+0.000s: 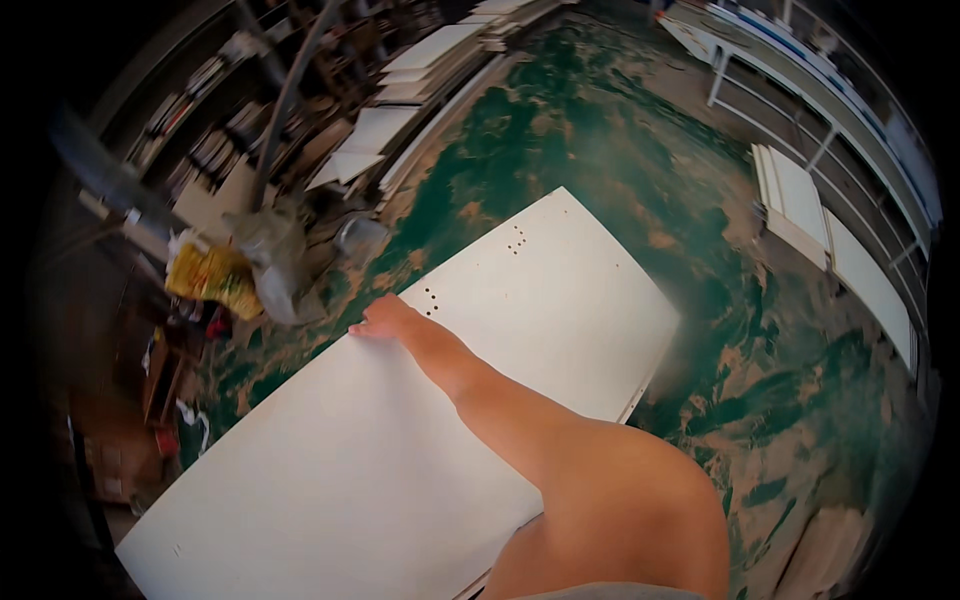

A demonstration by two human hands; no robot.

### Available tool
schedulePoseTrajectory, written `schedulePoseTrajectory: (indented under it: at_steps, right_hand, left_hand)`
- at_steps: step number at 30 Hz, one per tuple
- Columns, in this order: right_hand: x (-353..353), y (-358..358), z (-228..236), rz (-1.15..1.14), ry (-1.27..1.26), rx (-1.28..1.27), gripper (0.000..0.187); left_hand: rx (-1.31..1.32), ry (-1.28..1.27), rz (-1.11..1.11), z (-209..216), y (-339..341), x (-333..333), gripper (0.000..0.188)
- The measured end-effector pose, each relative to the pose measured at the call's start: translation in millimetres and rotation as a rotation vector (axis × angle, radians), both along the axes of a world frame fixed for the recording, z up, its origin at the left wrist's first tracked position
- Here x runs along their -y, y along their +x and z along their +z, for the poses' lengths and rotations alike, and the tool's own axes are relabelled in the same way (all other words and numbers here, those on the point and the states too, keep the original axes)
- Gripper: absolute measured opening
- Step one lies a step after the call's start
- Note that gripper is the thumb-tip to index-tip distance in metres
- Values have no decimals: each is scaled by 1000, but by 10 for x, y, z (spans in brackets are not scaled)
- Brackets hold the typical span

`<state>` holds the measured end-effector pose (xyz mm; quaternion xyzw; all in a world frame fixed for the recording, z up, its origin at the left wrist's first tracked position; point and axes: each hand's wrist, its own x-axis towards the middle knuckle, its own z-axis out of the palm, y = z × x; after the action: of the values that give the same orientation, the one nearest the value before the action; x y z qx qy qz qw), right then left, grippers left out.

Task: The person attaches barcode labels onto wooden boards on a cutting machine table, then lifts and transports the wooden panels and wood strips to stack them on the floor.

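A large white board [300, 480] stretches from the lower left toward the upper right, with two groups of small dark holes near its far left edge. My right arm comes in from the lower right and crosses over the board. At that far edge, beside one group of holes, my right hand [385, 318] is closed on the board, its fingers at the rim. Whatever the fingertips touch under the edge is hidden. My left hand does not show.
Stacked white panels [410, 95] lie at the upper left. A yellow bag [210, 280] and a greyish plastic bag [275, 265] sit left of the board. More panels [795, 200] lean by a metal-framed table [820, 150] at right. The green floor [580, 110] is dusty.
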<state>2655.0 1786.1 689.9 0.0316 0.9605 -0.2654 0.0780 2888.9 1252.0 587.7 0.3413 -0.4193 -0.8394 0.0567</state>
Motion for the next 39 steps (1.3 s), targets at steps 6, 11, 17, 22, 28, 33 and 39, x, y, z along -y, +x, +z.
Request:
schedulePoseTrajectory:
  at_steps: [6,11,17,22,28,33,39]
  right_hand:
    - [-2285,1280,-33,-374,61,-204,76]
    - [-3691,2400,590,-590,85,-262,72]
    - [-5204,4177,278,-909,128,-139,70]
    - [-6444,5829,216,-1188,134,-161,69]
    - [-7300,8042,509,-1434,298,-215,71]
    - [-7845,10143,901,-1591,215,-7,74]
    - [-8210,13244,437,-1895,446,-73,79]
  left_hand:
    - [41,-10,-365,14,-419,-1745,53]
    - [49,-69,-625,147,-667,-3222,54]
    - [54,-81,-930,-29,-772,-5293,55]
    - [57,-67,-1124,-75,-373,-7087,56]
    - [79,-61,-1318,-185,334,-8888,57]
    - [111,-61,-1399,-290,1326,-10277,58]
    - [151,2,-1539,-497,3277,-12136,59]
